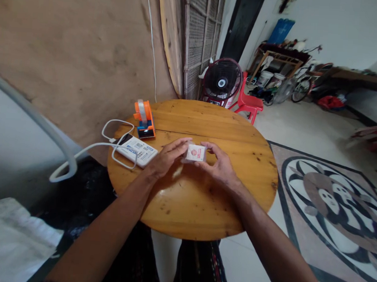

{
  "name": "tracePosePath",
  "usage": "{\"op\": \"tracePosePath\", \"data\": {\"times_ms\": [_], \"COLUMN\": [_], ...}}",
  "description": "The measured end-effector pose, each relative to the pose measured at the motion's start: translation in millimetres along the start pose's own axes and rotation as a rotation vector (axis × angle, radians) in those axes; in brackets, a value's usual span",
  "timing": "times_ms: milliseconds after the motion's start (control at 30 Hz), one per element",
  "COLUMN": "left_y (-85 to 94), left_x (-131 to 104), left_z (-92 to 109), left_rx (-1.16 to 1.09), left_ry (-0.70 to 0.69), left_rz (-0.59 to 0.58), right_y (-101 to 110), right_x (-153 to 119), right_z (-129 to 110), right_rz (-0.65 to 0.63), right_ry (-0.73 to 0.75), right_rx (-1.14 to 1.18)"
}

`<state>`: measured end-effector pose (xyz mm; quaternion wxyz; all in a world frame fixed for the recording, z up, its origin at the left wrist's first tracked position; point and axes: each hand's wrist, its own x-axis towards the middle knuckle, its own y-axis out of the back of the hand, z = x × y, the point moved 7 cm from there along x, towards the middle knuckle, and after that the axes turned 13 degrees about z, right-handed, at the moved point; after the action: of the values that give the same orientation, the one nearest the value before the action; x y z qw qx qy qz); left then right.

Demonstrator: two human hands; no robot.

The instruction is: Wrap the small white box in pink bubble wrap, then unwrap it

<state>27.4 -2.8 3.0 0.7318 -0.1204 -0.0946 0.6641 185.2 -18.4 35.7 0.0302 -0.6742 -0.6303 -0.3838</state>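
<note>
A small white box with red print [196, 152], in clear plastic wrap, is between my two hands just above or on the wooden table. My right hand [219, 163] grips its right side, thumb at the near edge and fingers at the far edge. My left hand [170, 157] is closed at the left side, its fingertips against the wrap; its thumb is mostly hidden. Left of my hands lies a white power bank [139, 153] with a white cable [89, 145]. Behind it stands an orange and blue tape dispenser [145, 119] with a roll of clear tape.
The round wooden table [196, 218] has its rim close to my legs. A fan [222, 81] and a red plastic chair [250, 102] stand past its far edge. A brown wall [85, 45] rises at the left. A floor panel with pandas [334, 205] lies at the right.
</note>
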Motion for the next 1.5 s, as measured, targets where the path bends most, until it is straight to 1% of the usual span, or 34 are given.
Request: {"op": "tracePosePath", "data": {"times_ms": [67,167,233,300,400,533,633,767,900,1000,1133,1267,1367,1433,1500], "left_y": [3.7,3.8,2.3,2.1,2.5,1.9,-0.2,-3.8,-6.8,-9.0,-9.3,-9.0,-12.3,-14.2,-13.8], "left_x": [1.5,0.5,-0.9,-1.3,0.5,3.9,5.4,5.8,3.8,2.0,2.6,2.7,-1.1,-3.4,-4.3], "left_z": [0.7,3.1,5.0,6.0,2.4,-10.0,-16.4,-20.4,-16.4,-12.0,-11.1,-6.2,-0.5,1.7,2.6], "left_rx": [0.107,0.259,0.333,0.369,0.393,0.4,0.382,0.403,0.461,0.524,0.576,0.585,0.687,0.764,0.815], "left_ry": [-0.057,-0.101,-0.112,-0.12,-0.125,-0.11,-0.151,-0.204,-0.234,-0.249,-0.271,-0.397,-0.512,-0.549,-0.554], "left_rz": [0.043,0.067,0.066,0.069,0.049,-0.016,-0.066,-0.117,-0.112,-0.096,-0.083,-0.061,-0.064,-0.064,-0.046], "right_y": [-1.3,-5.7,-7.2,-7.2,-7.2,-7.4,-7.4,-6.2,-6.2,-7.9,-8.8,-8.0,-4.7,-2.9,-2.5], "right_x": [-0.7,-4.3,-5.7,-5.7,-5.7,-6.6,-6.7,-5.2,-3.4,-3.2,-4.1,-5.4,-5.3,-4.7,-4.2], "right_z": [10.8,27.4,33.9,36.6,38.1,38.3,36.5,31.9,28.5,28.5,27.8,25.4,29.2,32.0,33.5], "right_rz": [-0.023,-0.12,-0.167,-0.186,-0.209,-0.236,-0.229,-0.187,-0.168,-0.182,-0.206,-0.251,-0.257,-0.248,-0.242], "right_ry": [-0.082,-0.189,-0.192,-0.163,-0.157,-0.175,-0.177,-0.189,-0.16,-0.14,-0.136,-0.107,-0.127,-0.142,-0.152], "right_rx": [-0.059,-0.131,-0.156,-0.159,-0.134,-0.132,-0.12,-0.117,-0.172,-0.192,-0.191,-0.169,-0.163,-0.162,-0.163]}}
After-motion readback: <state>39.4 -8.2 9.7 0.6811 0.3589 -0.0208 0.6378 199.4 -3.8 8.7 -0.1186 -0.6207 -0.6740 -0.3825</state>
